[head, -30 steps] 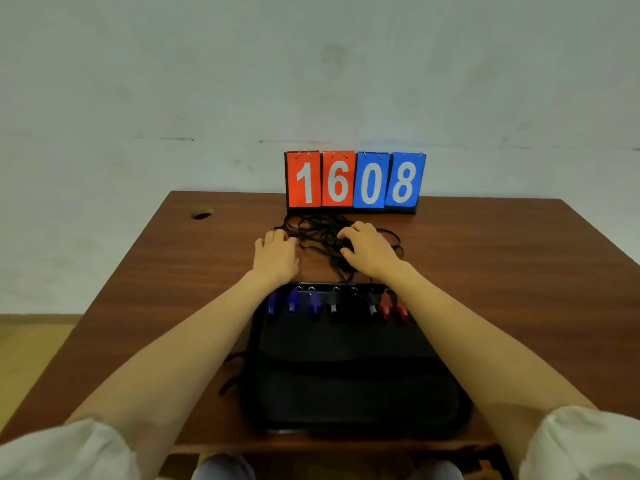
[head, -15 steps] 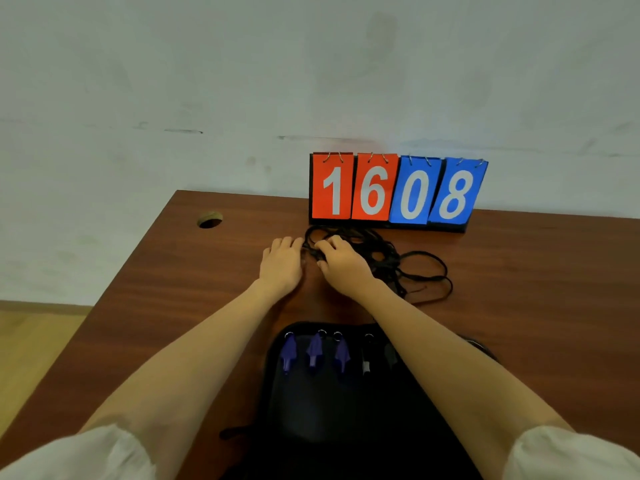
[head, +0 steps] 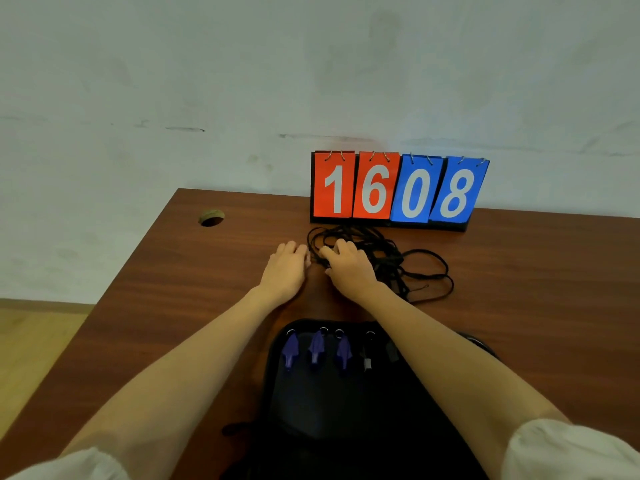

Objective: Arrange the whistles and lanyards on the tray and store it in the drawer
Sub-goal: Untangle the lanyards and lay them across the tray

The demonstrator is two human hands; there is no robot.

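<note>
A black tray (head: 346, 403) lies on the desk near me. Along its far edge sit three blue whistles (head: 317, 349) and a black whistle (head: 367, 358); my right forearm hides what lies further right. Beyond the tray a tangle of black lanyards (head: 398, 261) lies in front of the scoreboard. My left hand (head: 285, 268) is palm down, its fingertips at the tangle's left edge. My right hand (head: 349, 268) rests on the tangle, its fingers curled into the cords beside the left hand.
A flip scoreboard (head: 398, 188) reading 1608 stands at the back of the brown desk (head: 173, 306) against the wall. A round cable hole (head: 211, 218) is at the far left corner. The desk's left edge drops to a wooden floor.
The view swung left and tilted up, so the tray now sits lower in frame. My right hand moved left over the lanyard tangle to meet the left hand.
</note>
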